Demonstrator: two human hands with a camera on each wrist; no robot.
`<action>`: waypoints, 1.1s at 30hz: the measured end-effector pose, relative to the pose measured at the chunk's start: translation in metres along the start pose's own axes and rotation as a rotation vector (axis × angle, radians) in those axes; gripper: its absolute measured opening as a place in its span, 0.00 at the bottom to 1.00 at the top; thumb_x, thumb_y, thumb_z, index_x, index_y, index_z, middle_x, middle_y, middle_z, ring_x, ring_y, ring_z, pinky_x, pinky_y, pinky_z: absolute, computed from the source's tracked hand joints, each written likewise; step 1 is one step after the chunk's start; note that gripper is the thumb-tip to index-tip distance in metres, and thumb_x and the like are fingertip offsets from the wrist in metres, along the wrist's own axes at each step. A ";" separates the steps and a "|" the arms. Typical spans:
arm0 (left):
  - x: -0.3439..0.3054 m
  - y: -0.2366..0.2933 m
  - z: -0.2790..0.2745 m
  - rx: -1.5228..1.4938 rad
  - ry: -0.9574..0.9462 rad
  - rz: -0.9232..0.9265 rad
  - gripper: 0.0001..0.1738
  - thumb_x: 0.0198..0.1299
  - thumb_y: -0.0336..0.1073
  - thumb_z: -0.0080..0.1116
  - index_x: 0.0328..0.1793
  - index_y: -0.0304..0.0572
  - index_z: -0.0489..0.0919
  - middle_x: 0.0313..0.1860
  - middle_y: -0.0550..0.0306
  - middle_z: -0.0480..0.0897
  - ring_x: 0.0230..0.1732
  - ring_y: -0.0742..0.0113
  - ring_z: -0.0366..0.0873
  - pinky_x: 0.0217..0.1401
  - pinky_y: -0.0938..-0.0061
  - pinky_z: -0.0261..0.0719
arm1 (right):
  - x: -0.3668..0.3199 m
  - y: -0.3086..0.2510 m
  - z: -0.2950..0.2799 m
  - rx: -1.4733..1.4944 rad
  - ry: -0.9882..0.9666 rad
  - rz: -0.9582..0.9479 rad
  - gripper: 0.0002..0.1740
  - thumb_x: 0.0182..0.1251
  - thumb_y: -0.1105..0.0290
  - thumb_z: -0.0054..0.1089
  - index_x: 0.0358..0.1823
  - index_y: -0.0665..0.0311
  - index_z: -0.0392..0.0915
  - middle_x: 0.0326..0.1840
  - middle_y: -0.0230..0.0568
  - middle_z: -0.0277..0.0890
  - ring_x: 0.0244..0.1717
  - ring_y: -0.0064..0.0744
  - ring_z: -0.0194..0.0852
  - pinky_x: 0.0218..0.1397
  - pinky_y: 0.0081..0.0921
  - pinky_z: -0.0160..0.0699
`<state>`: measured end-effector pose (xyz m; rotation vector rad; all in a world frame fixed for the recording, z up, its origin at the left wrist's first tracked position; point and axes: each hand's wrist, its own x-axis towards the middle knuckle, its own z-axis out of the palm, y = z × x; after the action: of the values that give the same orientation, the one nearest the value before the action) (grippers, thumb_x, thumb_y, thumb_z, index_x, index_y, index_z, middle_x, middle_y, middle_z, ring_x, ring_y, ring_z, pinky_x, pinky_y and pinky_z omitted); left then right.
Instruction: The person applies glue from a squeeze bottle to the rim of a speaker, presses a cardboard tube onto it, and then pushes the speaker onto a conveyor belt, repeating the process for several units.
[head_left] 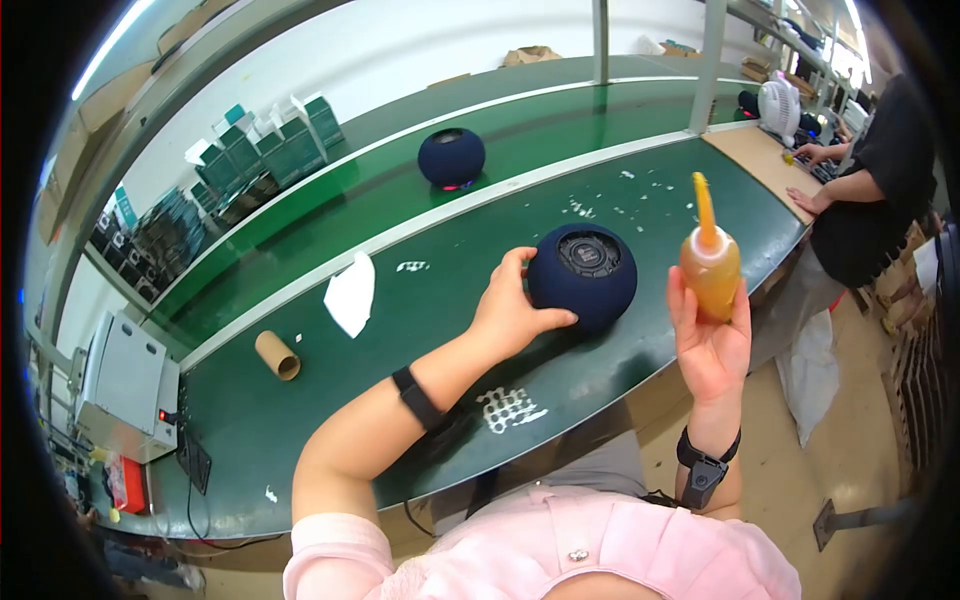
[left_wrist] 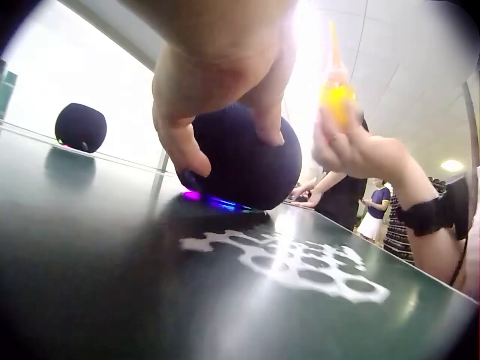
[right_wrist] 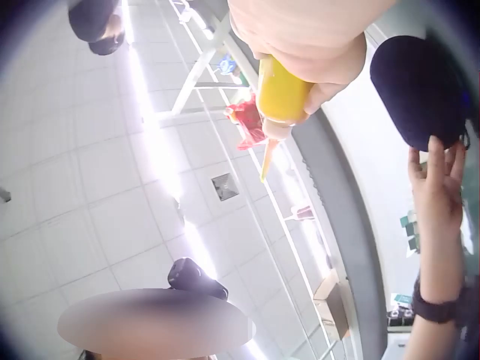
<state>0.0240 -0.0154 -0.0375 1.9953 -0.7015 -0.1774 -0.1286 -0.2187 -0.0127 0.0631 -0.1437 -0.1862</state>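
My left hand [head_left: 507,312] grips the side of a round dark blue speaker [head_left: 575,300], thumb toward me and fingers on its far side. The speaker stands on the green bench, its open top showing a dark round part; pink and blue light glows under its base [left_wrist: 225,203] in the left wrist view. Off to its right, my right hand [head_left: 712,350] holds up a squeeze bottle [head_left: 712,275] of yellow-amber liquid, gripped round its body. The bottle's thin orange nozzle [head_left: 704,205] points upward, well apart from the speaker.
A second round speaker [head_left: 451,158] stands beyond the white rail. On the bench [head_left: 440,310] lie a cardboard tube [head_left: 277,356], a white sheet [head_left: 351,295] and a white perforated scrap [head_left: 508,409]. A grey box [head_left: 128,390] is at left; another person [head_left: 860,185] works at right.
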 end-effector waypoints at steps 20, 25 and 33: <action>0.263 -0.068 -0.082 0.222 0.685 -0.402 0.75 0.22 0.54 0.80 0.76 0.52 0.42 0.73 0.35 0.48 0.73 0.42 0.50 0.70 0.49 0.57 | 0.018 -0.104 -0.070 -0.134 0.071 -0.253 0.28 0.68 0.56 0.54 0.65 0.62 0.62 0.68 0.45 0.59 0.69 0.50 0.57 0.71 0.47 0.61; 0.286 -0.118 -0.098 0.275 0.458 -0.136 0.80 0.16 0.48 0.83 0.77 0.44 0.40 0.69 0.36 0.55 0.69 0.44 0.59 0.71 0.59 0.62 | 0.027 -0.103 -0.081 -0.128 0.138 -0.282 0.27 0.69 0.56 0.51 0.65 0.63 0.62 0.69 0.45 0.58 0.69 0.48 0.56 0.73 0.50 0.57; 0.279 -0.105 -0.078 0.254 0.604 -0.037 0.67 0.22 0.44 0.80 0.73 0.46 0.52 0.64 0.36 0.65 0.64 0.44 0.65 0.67 0.58 0.66 | 0.080 -0.097 -0.060 -0.168 0.194 -0.277 0.24 0.71 0.63 0.48 0.63 0.66 0.63 0.69 0.48 0.60 0.71 0.46 0.54 0.75 0.47 0.53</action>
<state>0.3273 -0.0710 -0.0405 2.1437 -0.3040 0.4991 -0.0591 -0.3265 -0.0680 -0.0671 0.0753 -0.4657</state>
